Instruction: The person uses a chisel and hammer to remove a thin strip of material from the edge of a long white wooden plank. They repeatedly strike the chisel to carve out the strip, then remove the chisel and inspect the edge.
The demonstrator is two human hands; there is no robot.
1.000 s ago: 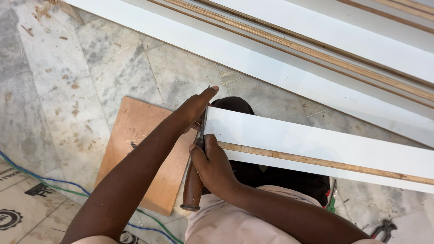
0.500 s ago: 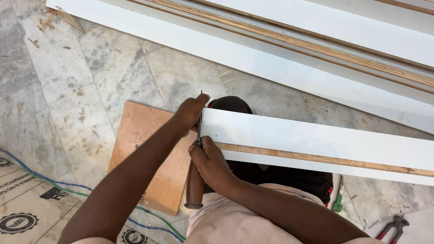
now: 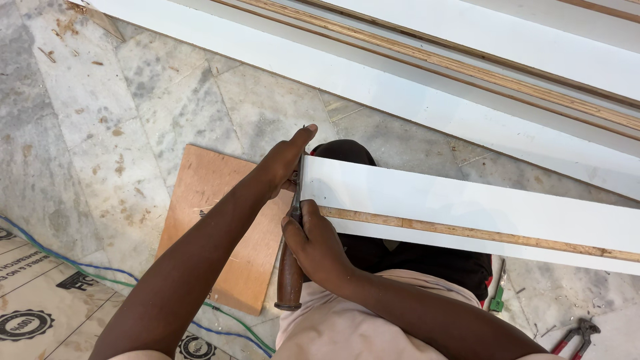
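The white laminated board (image 3: 467, 207) lies across the person's lap, its plywood edge facing up as a tan stripe between 2 white faces, and every place below is taken from its near, cut end. At that end the right hand (image 3: 313, 243) is wrapped tight around a chisel (image 3: 291, 267), fingers curled fully about the shaft just above the brown wooden handle, which hangs down below the board's end toward the light trousers. The left hand (image 3: 283, 163) lies against the same end from above, fingers stretched out straight and pressed together along the cut face, thumb side close to the blade; it grips nothing, it steadies. The blade itself sits right on the end edge, mostly hidden between the 2 hands, so how deep it bites cannot be told. Judging by this, the trimming of the end is in hand, not finished: the end face looks clean and white where it shows, no loose strip or shavings show there, and the rest of the long edge appears untouched. Left of the end a plywood offcut (image 3: 220, 220) lies flat on the marble floor (image 3: 100, 133); beyond the board, more long white panels (image 3: 427, 87) lie side by side.
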